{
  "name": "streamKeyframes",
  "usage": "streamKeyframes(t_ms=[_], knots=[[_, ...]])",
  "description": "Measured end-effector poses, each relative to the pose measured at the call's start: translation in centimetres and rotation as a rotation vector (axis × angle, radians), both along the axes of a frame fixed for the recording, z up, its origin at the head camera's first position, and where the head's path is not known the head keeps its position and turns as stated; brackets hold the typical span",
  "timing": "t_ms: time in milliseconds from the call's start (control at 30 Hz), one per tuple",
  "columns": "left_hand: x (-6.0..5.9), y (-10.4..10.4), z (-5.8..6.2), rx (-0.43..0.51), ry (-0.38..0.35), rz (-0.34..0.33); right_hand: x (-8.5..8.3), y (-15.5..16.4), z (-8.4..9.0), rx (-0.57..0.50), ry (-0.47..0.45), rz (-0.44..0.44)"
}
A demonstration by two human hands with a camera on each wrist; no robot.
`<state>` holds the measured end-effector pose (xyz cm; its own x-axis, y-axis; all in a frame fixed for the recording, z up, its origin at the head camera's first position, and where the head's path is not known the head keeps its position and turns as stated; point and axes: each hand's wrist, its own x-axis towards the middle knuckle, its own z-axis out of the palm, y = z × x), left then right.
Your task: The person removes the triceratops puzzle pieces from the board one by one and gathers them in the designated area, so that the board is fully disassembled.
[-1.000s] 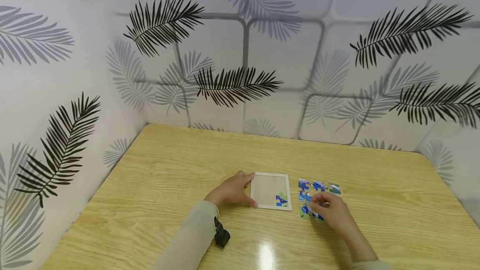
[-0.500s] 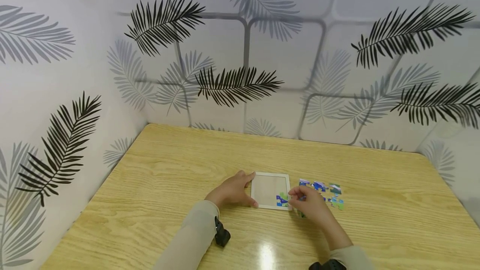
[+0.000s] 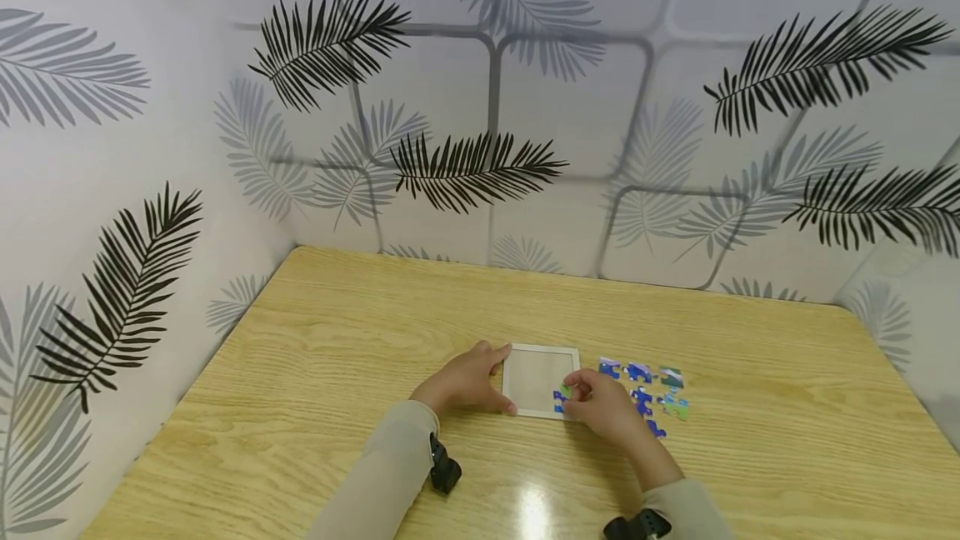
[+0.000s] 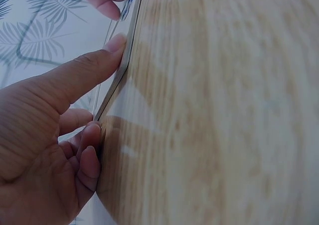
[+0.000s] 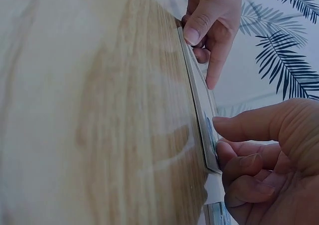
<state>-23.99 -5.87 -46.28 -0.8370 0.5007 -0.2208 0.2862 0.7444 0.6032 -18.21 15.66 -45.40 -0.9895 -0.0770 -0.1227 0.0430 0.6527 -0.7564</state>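
Note:
A shallow white-rimmed puzzle frame (image 3: 542, 348) lies flat on the wooden table. My left hand (image 3: 465, 377) grips its left side, thumb at the near corner and index finger at the far one; the thumb (image 4: 115, 43) presses on the rim in the left wrist view. Over the frame's near right corner is my right hand (image 3: 603, 408), thumb and index finger pinching a puzzle piece that they mostly hide. Blue-green puzzle pieces (image 3: 558, 402) sit in that corner, partly covered by the fingertips. In the right wrist view, the right thumb (image 5: 249, 124) reaches the frame's edge.
Several loose puzzle pieces (image 3: 640, 372) lie right of the frame, some behind my right hand. A blue-green piece (image 3: 675, 405) is among the rightmost. Black wrist cameras (image 3: 445, 465) sit on both wrists. Leaf-patterned walls (image 3: 480, 107) border the table (image 3: 390, 298).
My right hand has moved left from the loose pieces to the frame's near right corner, uncovering pieces on the right. My left hand has stayed on the frame's left side.

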Motion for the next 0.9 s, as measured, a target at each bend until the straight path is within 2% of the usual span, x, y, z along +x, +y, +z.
streamKeyframes(t_ms=[433, 900], knots=[[0.05, 0.0, -0.02, 0.005, 0.005, 0.002, 0.0, -0.39, 0.07, 0.055, 0.021, 0.024], [0.18, -0.02, 0.21, 0.009, 0.014, -0.009, -0.13, -0.35, -0.01, 0.048, 0.018, 0.012]])
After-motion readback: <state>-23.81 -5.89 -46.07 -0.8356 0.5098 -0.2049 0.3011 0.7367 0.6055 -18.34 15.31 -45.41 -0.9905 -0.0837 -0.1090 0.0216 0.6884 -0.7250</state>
